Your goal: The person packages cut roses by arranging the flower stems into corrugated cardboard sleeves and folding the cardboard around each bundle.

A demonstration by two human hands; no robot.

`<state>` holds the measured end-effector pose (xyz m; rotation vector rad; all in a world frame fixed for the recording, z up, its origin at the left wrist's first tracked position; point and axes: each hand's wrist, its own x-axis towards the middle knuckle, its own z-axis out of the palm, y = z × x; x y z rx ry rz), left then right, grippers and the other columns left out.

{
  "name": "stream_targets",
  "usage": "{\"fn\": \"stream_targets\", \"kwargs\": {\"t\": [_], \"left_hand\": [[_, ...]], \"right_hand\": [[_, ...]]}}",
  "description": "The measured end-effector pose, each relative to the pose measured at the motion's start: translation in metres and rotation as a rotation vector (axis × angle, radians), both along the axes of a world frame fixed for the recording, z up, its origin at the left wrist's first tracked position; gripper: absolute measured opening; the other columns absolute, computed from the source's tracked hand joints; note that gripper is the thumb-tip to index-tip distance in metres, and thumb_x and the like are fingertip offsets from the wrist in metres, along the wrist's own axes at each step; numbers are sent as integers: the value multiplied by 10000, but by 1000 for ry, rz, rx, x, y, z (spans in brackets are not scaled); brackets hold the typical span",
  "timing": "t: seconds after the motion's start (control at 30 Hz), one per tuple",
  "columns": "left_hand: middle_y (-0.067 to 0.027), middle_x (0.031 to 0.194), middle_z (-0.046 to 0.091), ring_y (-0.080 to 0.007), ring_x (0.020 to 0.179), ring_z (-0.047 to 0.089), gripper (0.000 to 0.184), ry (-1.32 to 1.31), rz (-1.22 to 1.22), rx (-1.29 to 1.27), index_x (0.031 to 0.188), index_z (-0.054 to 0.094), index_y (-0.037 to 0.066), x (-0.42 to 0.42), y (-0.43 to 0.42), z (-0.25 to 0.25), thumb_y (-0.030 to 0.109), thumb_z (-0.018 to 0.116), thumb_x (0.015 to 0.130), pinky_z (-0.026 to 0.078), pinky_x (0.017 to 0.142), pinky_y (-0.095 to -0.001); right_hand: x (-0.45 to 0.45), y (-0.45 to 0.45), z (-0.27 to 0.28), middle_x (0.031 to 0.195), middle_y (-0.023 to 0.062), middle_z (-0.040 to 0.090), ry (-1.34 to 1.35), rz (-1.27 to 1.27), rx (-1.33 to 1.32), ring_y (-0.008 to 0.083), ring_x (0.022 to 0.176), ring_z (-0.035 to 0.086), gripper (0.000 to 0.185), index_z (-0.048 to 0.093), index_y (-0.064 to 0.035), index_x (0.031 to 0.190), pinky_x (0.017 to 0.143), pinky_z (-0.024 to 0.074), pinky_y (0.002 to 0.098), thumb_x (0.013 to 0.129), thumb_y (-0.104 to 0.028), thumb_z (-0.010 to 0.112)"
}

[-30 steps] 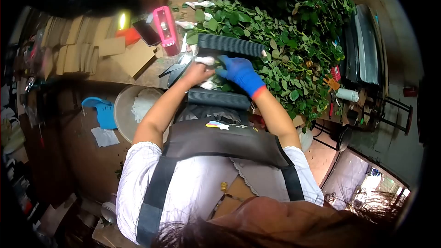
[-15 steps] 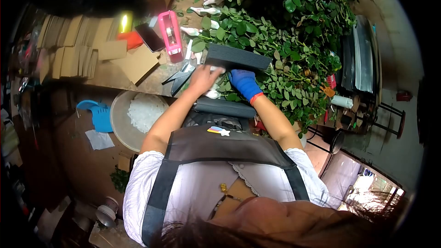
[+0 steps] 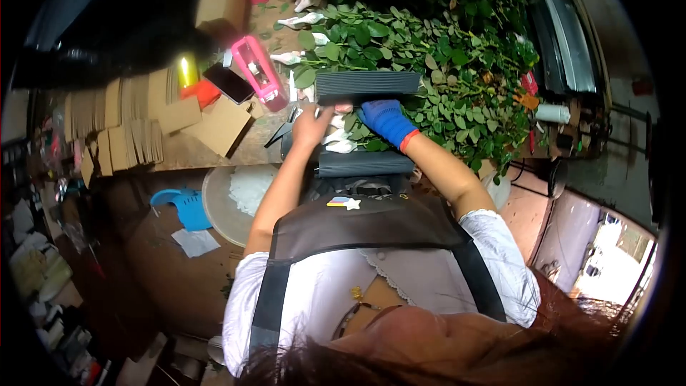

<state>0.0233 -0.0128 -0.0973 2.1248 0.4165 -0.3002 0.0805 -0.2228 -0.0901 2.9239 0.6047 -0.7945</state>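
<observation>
My bare left hand [image 3: 312, 127] is at the left end of a black ribbed board [image 3: 368, 84], its fingertips closed on a pale pink rose bud [image 3: 344, 108]. My right hand [image 3: 386, 123], in a blue knit glove with an orange cuff, curls around leafy rose stems just below the board; its fingertips are hidden. White-sleeved rose buds [image 3: 340, 146] lie between my hands and a second black ribbed piece [image 3: 366, 164] along the table's front edge. Scissors [image 3: 281, 133] lie left of my left hand, partly covered.
A pink tape dispenser [image 3: 259, 73], a phone [image 3: 229, 82] and stacked cardboard pieces [image 3: 132, 111] occupy the left of the table [image 3: 207, 157]. Leafy rose stems [image 3: 457, 64] heap at the right. Below stand a round tub [image 3: 214, 204] and a blue plastic scoop [image 3: 187, 207].
My view has shifted and turned slightly. The black board now lies more level, and more buds show below my hands. Both hands stay close to the board.
</observation>
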Motion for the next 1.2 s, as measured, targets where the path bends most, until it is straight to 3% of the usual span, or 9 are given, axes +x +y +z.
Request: {"fn": "stream_targets", "kwargs": {"t": [0.17,0.27,0.4,0.5,0.67,0.73,0.8,1.0,1.2], "left_hand": [[-185,823,712,-265,766,689,301,-218,91,-170,985,697,2,-2,-14,-22,291,640,922,511,727,-369],[-196,863,708,-273,791,655,277,-180,254,-318,1034,692,-8,-15,-18,-26,243,616,946,495,769,-382],[-31,813,620,-103,730,516,196,-331,535,-487,836,597,4,-15,23,-16,153,591,963,436,676,-296],[30,729,579,-56,695,517,116,-263,112,-354,825,603,25,-27,50,-7,103,630,906,424,595,-280],[-203,761,680,-370,767,680,492,-1,-198,130,935,655,14,-18,15,20,502,697,888,507,703,-427],[-236,823,695,-405,812,684,543,-107,-215,61,993,692,-2,-19,4,-15,532,653,908,508,718,-447],[-277,929,699,-409,890,693,491,10,-156,-107,1019,712,-1,-18,1,-30,475,646,917,522,779,-446],[-20,617,514,-98,615,479,242,-265,278,-403,774,599,-17,-30,13,-27,153,584,945,429,561,-350],[-122,623,606,-203,565,555,390,-90,-248,72,821,664,2,-17,28,3,372,669,945,450,571,-379]], "right_hand": [[-5,7,-1,1114,144,727,-121,-83,64,320,1035,698,306,763,-105,1039,817,550,500,918,-258,527],[-1,7,-12,1075,156,731,-80,-83,40,330,992,706,360,747,-99,1045,814,553,499,903,-370,556],[0,6,-1,1079,152,733,29,-79,-25,326,1008,706,342,751,-102,1061,827,553,491,913,-338,554],[2,7,21,1097,140,736,75,-59,43,310,1020,709,294,764,-105,1061,833,559,477,906,-261,570],[0,7,28,1046,150,739,134,-24,33,336,972,710,431,743,-110,1070,827,562,454,834,-460,654],[-1,9,7,1030,148,743,69,-54,-3,321,963,718,361,756,-107,1020,810,566,456,839,-401,650],[-6,13,6,1021,146,746,-17,-79,-22,314,960,721,312,762,-106,991,800,567,462,848,-355,639],[-6,16,15,1006,142,750,-7,-84,-45,306,962,725,258,771,-117,982,796,570,457,889,-260,579],[-5,18,16,1034,140,747,24,-88,-44,300,973,725,273,768,-122,1014,800,570,446,897,-271,572]]}}
